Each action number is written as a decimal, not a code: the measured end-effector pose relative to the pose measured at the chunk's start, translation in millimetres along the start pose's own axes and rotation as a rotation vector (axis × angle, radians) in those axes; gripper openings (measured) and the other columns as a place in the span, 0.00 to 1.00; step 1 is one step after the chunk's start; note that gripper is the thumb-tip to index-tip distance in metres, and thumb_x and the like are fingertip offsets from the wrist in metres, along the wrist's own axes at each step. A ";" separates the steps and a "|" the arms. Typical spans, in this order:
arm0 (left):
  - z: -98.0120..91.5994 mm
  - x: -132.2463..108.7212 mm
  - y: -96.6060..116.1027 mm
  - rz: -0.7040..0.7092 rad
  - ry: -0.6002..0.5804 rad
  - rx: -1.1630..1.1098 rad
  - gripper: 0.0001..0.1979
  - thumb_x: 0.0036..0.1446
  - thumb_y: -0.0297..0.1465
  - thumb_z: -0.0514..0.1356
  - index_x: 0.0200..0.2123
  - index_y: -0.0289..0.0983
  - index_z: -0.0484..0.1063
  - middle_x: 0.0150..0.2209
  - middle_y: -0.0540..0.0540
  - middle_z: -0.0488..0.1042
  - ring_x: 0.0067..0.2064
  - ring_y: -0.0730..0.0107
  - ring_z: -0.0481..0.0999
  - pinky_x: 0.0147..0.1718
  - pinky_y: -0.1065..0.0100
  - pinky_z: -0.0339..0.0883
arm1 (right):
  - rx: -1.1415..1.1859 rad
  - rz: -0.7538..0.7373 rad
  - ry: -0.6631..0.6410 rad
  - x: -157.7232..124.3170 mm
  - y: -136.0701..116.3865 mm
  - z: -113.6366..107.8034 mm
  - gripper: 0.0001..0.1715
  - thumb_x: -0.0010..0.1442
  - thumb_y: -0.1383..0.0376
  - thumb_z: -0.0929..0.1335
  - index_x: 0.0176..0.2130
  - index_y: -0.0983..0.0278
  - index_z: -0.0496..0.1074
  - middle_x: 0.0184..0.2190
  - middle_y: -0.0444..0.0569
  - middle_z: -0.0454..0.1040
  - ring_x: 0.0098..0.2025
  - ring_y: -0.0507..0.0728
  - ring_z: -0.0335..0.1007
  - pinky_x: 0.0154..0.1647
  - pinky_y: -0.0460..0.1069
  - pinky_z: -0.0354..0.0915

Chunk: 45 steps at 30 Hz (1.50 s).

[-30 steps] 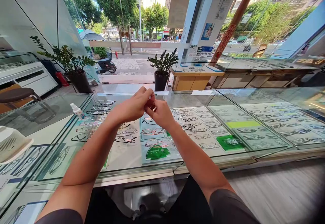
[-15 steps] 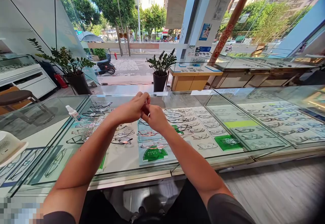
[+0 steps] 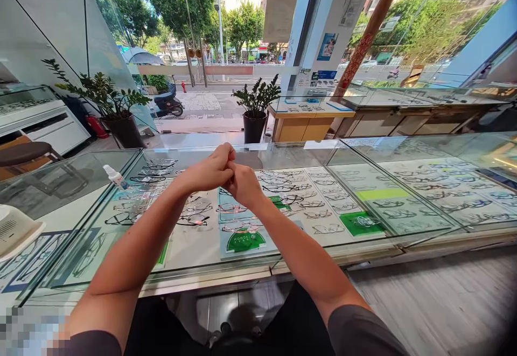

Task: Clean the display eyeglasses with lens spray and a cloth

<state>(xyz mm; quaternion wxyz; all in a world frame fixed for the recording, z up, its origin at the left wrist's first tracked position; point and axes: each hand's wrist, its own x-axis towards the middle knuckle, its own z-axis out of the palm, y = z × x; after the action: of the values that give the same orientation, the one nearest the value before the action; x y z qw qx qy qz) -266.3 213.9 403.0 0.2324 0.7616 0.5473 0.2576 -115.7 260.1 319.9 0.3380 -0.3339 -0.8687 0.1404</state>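
Note:
My left hand and my right hand meet above the glass display counter. The fingers of both are curled and pressed together at the fingertips. Whatever is between them, if anything, is hidden by the knuckles. Below my hands, rows of eyeglasses lie behind the glass, among them a thin pink-toned pair over a green semicircular card. To the left of my left forearm are several dark-framed glasses.
A small white bottle stands on the counter at the left, with a white plastic device nearer the edge. Beyond the counter are two potted plants, a stool and more display cases.
My hands have drawn slightly closer together, with the fingers more tightly folded. The view has tilted a little, and the forearms stay nearly in place.

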 end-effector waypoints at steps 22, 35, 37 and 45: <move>99.3 -41.6 -38.5 0.345 -0.153 0.330 0.12 0.68 0.42 0.66 0.42 0.39 0.81 0.48 0.39 0.79 0.52 0.48 0.74 0.55 0.50 0.65 | 0.187 0.117 0.163 11.3 42.0 -37.4 0.31 0.77 0.49 0.62 0.25 0.58 0.53 0.20 0.40 0.54 0.27 0.54 0.48 0.32 0.53 0.48; 70.0 -36.0 -46.8 0.262 -0.215 -0.273 0.08 0.63 0.34 0.65 0.31 0.39 0.80 0.35 0.46 0.79 0.40 0.63 0.74 0.46 0.59 0.66 | 0.838 0.167 0.042 17.9 46.8 -42.8 0.13 0.65 0.54 0.71 0.34 0.60 0.73 0.23 0.38 0.62 0.25 0.50 0.55 0.27 0.48 0.55; 57.0 -31.1 -55.3 0.200 -0.120 -0.439 0.10 0.62 0.38 0.67 0.30 0.39 0.79 0.32 0.47 0.78 0.36 0.65 0.72 0.40 0.62 0.63 | 0.891 0.150 0.072 17.9 46.4 -45.7 0.16 0.63 0.50 0.73 0.35 0.59 0.74 0.22 0.37 0.62 0.24 0.50 0.56 0.27 0.48 0.56; 44.1 -12.2 -81.4 0.038 0.458 -0.960 0.19 0.50 0.47 0.77 0.32 0.40 0.79 0.40 0.46 0.82 0.46 0.63 0.78 0.54 0.61 0.69 | 0.933 0.123 0.088 17.3 43.0 -41.7 0.28 0.58 0.38 0.77 0.37 0.59 0.76 0.21 0.36 0.61 0.24 0.50 0.54 0.27 0.49 0.53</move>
<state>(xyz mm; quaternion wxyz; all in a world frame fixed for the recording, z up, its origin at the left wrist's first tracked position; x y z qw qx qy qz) -299.1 222.9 316.1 0.4244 0.5038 0.3906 0.6431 -75.9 304.2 338.8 0.4795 -0.2027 -0.6762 0.5214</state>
